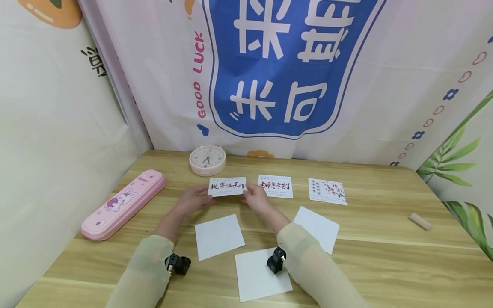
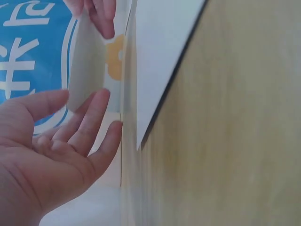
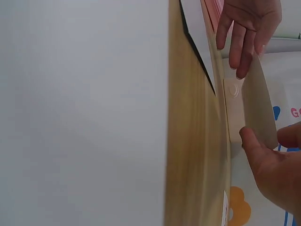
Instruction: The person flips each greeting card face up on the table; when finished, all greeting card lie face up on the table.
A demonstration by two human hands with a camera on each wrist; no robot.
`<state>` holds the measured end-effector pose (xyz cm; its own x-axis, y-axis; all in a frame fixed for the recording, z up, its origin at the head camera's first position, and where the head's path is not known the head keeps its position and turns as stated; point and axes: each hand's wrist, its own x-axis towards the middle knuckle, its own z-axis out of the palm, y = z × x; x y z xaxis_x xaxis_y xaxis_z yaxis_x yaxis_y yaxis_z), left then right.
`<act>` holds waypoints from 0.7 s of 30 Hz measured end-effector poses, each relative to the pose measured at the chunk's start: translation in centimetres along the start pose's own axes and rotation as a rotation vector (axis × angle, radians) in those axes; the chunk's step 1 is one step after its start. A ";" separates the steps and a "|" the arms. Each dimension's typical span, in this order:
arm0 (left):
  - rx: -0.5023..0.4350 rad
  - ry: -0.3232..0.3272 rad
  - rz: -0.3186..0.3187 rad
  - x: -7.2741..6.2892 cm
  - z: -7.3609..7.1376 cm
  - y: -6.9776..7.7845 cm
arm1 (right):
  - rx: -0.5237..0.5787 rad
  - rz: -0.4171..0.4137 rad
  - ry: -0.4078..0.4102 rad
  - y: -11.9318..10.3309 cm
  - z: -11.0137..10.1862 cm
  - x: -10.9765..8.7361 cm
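Both hands hold a white card [image 1: 227, 186] with dark brush-style characters, tilted up off the table, its printed face toward the head camera. My left hand [image 1: 194, 199] pinches its left edge between thumb and fingers. At the opposite edge, my right hand [image 1: 257, 198] grips the lower corner. The plain back of the card [image 2: 87, 61] shows in the left wrist view, and the right wrist view shows it too [image 3: 257, 101]. To the right lie a card with red characters [image 1: 275, 186] and a card with a blossom branch [image 1: 328, 191].
Three blank white sheets lie nearer me: one at left [image 1: 219, 236], one at front [image 1: 263, 275] and one partly under my right forearm [image 1: 317, 229]. A round clock [image 1: 207, 161] stands behind, a pink pencil case [image 1: 124, 205] at left, a small wooden block [image 1: 420, 221] at right.
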<state>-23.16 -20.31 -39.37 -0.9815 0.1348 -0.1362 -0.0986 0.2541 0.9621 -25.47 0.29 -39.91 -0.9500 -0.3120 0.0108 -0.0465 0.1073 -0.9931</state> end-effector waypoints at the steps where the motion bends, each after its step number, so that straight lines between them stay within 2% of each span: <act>1: -0.015 0.017 0.006 0.0 0.1 0.0 | 0.005 0.002 -0.003 0.0 0.0 0.0; 6: -0.052 0.057 0.010 0.2 0.2 0.1 | -0.037 0.007 0.008 0.0 0.1 0.0; 9: -0.026 0.081 -0.004 0.2 0.2 0.2 | -0.100 0.010 0.016 0.0 0.1 -0.1; 16: 0.080 0.097 0.009 0.3 0.2 0.1 | -0.212 -0.096 -0.010 -0.2 0.2 -0.1; 19: 0.068 0.092 0.027 0.4 0.4 0.0 | -0.255 -0.131 -0.006 -0.2 0.2 -0.1; 21: 0.040 0.082 0.040 0.4 0.4 0.0 | -0.268 -0.127 -0.002 -0.1 0.2 -0.1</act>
<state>-23.48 -19.86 -39.57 -0.9948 0.0667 -0.0765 -0.0542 0.2884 0.9560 -25.27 0.16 -39.80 -0.9307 -0.3408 0.1328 -0.2453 0.3123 -0.9178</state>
